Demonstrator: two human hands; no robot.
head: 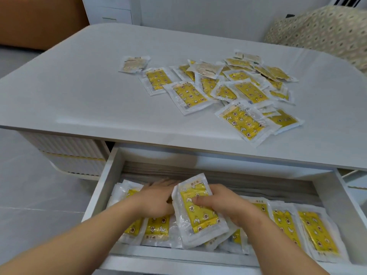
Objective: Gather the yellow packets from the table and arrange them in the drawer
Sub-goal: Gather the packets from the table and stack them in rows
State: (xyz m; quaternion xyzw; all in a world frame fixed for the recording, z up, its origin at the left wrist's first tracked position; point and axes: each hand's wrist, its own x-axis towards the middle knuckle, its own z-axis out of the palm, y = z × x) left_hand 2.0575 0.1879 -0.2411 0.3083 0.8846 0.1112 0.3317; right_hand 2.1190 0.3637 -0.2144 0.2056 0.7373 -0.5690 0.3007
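Both my hands are down in the open white drawer (103, 193) below the table top. My right hand (224, 203) grips a small stack of yellow packets (198, 213), thumb on the front face, the stack tilted up above the row. My left hand (156, 197) lies with straight fingers against the stack's left side, over packets that lie in the drawer. Several yellow packets (315, 233) lie overlapping in a row along the drawer. A loose pile of several more packets (244, 90) is scattered on the white table (79, 86), some face down.
The drawer's back part shows a grey liner (258, 181). A ribbed white cabinet front (73, 153) sits left of the drawer. A patterned cushion (321, 30) is at the back right, a brown sofa (39, 18) at the back left.
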